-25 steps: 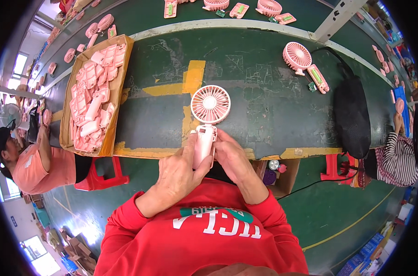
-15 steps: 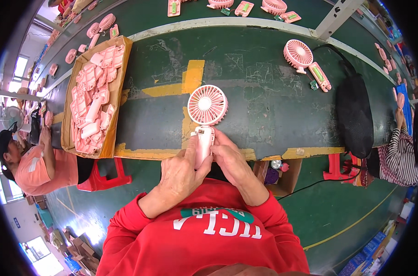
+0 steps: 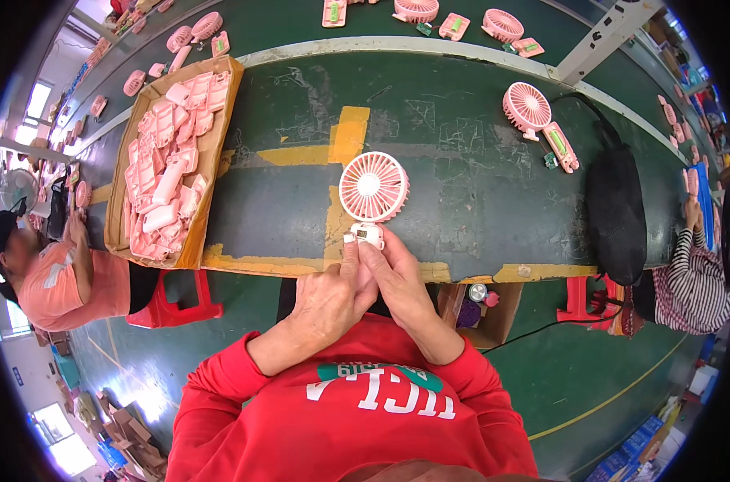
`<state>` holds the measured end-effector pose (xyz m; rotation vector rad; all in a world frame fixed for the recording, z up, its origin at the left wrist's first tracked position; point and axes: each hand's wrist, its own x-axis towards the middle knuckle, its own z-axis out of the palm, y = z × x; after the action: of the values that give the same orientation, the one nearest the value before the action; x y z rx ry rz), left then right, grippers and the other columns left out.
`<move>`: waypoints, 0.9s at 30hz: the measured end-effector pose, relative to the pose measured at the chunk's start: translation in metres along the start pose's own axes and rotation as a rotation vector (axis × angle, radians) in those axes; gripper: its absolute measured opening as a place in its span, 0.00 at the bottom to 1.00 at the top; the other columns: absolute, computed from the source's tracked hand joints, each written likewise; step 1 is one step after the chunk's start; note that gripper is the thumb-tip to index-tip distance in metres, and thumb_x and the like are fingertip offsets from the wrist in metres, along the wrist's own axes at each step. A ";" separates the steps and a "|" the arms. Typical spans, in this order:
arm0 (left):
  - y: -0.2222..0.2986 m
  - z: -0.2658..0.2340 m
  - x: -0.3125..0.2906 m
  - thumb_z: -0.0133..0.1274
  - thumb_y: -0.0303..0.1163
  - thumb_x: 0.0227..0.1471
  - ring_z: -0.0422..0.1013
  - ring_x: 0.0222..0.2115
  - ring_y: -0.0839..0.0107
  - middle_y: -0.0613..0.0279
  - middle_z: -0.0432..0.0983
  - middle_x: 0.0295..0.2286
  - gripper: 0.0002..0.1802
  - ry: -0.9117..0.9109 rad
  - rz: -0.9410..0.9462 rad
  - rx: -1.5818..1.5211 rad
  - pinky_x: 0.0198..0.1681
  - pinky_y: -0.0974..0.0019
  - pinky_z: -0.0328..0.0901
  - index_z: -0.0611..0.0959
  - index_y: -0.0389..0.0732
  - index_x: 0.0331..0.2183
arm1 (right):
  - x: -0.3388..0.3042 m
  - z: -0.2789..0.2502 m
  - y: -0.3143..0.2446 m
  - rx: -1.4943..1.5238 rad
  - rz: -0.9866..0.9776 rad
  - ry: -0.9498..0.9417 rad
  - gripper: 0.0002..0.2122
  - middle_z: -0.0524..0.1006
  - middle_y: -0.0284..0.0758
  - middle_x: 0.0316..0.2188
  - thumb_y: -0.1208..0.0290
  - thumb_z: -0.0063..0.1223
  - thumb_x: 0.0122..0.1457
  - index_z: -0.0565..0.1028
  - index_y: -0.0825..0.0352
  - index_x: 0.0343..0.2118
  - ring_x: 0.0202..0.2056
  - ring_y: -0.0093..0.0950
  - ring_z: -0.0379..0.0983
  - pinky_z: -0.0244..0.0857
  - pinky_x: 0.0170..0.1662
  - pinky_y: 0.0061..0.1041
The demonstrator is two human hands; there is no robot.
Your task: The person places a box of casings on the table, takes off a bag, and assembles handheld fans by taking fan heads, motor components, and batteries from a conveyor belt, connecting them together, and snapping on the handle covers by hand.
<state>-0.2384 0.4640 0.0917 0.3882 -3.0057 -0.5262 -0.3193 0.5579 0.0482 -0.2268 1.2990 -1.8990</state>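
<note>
A pink handheld fan lies at the near edge of the workbench, its round grille facing up and its handle toward me. Both my hands are closed around that handle. My left hand grips its left side, with the index fingertip near a small dark window at the handle's top. My right hand wraps the right side, its thumb lying across the handle's front. Most of the handle is covered by my fingers.
A cardboard tray of pink plastic shells stands left. An open pink fan with a green battery in its handle lies back right, beside a black bag. More fans lie beyond the metal rail. Co-workers sit at both sides.
My right thumb has moved across the handle's front, so less of the handle shows. The view has shifted slightly. The fan stays in both hands.
</note>
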 end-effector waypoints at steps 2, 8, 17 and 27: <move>0.001 0.000 -0.001 0.60 0.34 0.38 0.74 0.22 0.53 0.42 0.75 0.23 0.31 0.004 -0.006 0.003 0.25 0.58 0.68 0.72 0.21 0.42 | 0.003 -0.002 0.004 0.028 -0.002 0.004 0.16 0.71 0.33 0.43 0.72 0.43 0.61 0.63 0.72 0.51 0.44 0.20 0.66 0.61 0.48 0.19; -0.013 0.002 0.003 0.55 0.40 0.47 0.74 0.23 0.58 0.46 0.74 0.24 0.27 -0.129 -0.238 -0.671 0.27 0.62 0.68 0.70 0.28 0.41 | 0.001 -0.016 0.002 0.202 0.102 -0.041 0.16 0.72 0.36 0.44 0.72 0.43 0.61 0.64 0.71 0.50 0.45 0.24 0.68 0.63 0.49 0.25; -0.020 -0.005 0.003 0.50 0.37 0.52 0.75 0.27 0.59 0.47 0.75 0.28 0.23 -0.234 -0.116 -0.838 0.30 0.64 0.68 0.68 0.28 0.43 | -0.012 0.000 -0.013 0.234 -0.066 -0.063 0.21 0.68 0.44 0.48 0.71 0.49 0.58 0.60 0.71 0.52 0.50 0.33 0.66 0.61 0.53 0.32; -0.024 0.003 0.006 0.49 0.36 0.54 0.71 0.19 0.73 0.59 0.73 0.22 0.15 -0.361 -0.273 -1.060 0.22 0.72 0.65 0.73 0.32 0.37 | -0.007 0.001 -0.012 0.252 -0.028 0.019 0.19 0.70 0.43 0.45 0.72 0.50 0.57 0.62 0.71 0.50 0.48 0.32 0.68 0.63 0.51 0.31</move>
<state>-0.2386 0.4414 0.0803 0.6253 -2.4241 -2.2088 -0.3204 0.5636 0.0609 -0.0980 1.0603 -2.0702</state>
